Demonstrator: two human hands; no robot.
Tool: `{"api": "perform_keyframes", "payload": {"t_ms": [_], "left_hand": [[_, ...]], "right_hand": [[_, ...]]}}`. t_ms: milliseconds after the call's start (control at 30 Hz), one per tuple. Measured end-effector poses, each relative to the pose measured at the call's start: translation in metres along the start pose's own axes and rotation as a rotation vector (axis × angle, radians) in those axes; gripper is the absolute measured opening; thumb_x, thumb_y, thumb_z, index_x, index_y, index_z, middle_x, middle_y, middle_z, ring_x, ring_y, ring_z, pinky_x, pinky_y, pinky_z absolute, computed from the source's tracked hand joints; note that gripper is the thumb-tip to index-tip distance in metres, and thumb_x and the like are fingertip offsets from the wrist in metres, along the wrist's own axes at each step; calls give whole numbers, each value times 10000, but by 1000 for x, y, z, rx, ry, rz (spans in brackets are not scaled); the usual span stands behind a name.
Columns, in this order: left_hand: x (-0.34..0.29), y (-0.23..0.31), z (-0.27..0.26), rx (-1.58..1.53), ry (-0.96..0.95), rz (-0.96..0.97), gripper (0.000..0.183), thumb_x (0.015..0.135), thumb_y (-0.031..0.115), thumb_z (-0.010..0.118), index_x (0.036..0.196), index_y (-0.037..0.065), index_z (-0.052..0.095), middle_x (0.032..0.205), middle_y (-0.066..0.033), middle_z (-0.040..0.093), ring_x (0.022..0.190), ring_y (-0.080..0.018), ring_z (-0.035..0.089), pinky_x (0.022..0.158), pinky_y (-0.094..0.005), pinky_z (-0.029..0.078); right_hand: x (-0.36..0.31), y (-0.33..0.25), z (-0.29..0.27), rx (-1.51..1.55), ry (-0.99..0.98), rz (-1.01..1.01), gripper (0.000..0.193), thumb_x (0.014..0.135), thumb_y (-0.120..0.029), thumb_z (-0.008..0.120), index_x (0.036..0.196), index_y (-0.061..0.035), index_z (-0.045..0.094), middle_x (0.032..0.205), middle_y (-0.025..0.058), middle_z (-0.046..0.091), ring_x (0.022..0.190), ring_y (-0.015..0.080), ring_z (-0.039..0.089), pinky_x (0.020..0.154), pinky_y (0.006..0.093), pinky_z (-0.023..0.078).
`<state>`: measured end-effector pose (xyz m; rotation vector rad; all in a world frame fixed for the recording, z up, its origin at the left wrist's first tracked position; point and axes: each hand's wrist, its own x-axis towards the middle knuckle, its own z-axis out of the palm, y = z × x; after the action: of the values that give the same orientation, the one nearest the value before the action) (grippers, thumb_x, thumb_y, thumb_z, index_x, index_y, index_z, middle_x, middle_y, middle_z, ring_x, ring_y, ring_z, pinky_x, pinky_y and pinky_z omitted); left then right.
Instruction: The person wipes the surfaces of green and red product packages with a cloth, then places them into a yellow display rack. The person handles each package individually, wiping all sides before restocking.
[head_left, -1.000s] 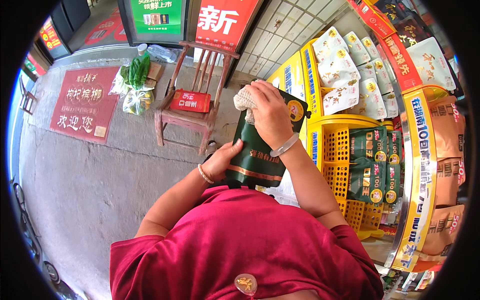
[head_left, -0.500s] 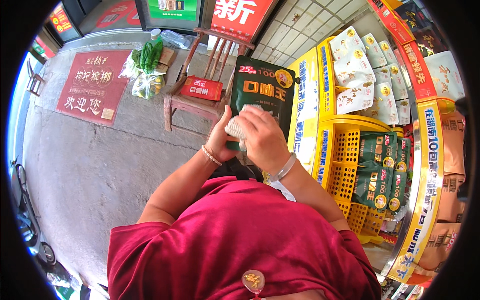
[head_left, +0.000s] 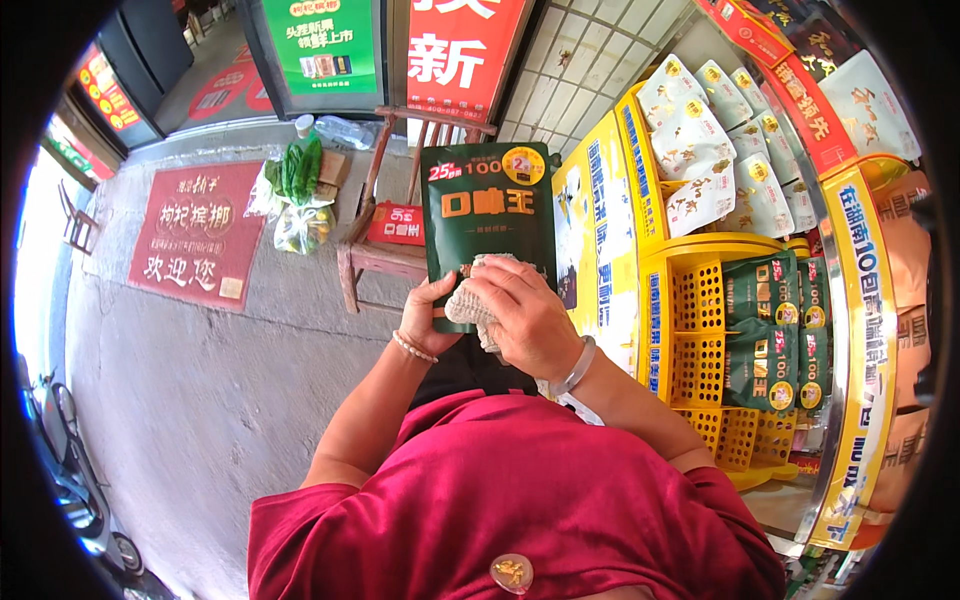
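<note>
A dark green snack pouch [head_left: 488, 225] with gold lettering stands upright in front of me. My left hand [head_left: 432, 308] grips its lower left edge, thumb over the front and the other fingers hidden behind. In my right hand [head_left: 528, 318] is a beige knitted cloth [head_left: 470, 305], bunched under the fingers and pressed against the lower front of the pouch. A beaded bracelet circles my left wrist, and a pale bangle my right.
Behind the pouch stands a wooden chair [head_left: 385, 255] with a red packet [head_left: 397, 222] on it. Right of me, a yellow display rack [head_left: 698, 365] holds green pouches and white pouches [head_left: 692, 140]. Bagged green vegetables [head_left: 300, 175] lie on the ground beside a red mat [head_left: 195, 235].
The pouch has shifted left and turned more squarely toward me. My right hand with the cloth has moved lower and slightly right; my left hand is lower too. The view has tilted up.
</note>
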<state>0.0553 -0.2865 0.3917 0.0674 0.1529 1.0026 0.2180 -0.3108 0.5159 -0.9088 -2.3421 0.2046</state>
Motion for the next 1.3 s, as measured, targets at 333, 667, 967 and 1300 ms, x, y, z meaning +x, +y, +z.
{"api": "perform_keyframes", "payload": {"t_ms": [333,667,967,1300], "left_hand": [[-11,-5,0,74,31,-51,422,869,112,654,1257,7,525,1184,-140,641,1057,-297,643,957,-470,494],[-9,-3,-7,59,-15,-4,441,894,165,635,1275,-15,508,1208,-175,624,1100,-327,621,989,-500,468],[3,9,-12,-76,-11,29,510,897,232,629,1318,-16,482,1306,-193,565,1204,-364,544,1079,-518,368],[8,14,-3,-82,-23,70,468,930,258,577,1308,-5,492,1289,-193,578,1187,-350,561,1053,-510,401]], "right_hand": [[16,54,-17,-4,203,156,465,748,13,695,1194,-23,569,1202,179,592,1167,366,547,996,414,455],[11,75,-26,-52,273,234,414,787,19,664,1188,-19,565,1168,164,613,1152,365,546,976,417,459],[-15,47,-6,73,175,203,452,755,59,634,1195,-10,558,1194,174,589,1182,370,528,1009,436,443],[-19,25,2,83,118,138,498,689,54,687,1172,-5,579,1194,145,595,1193,340,527,1017,429,438]]}}
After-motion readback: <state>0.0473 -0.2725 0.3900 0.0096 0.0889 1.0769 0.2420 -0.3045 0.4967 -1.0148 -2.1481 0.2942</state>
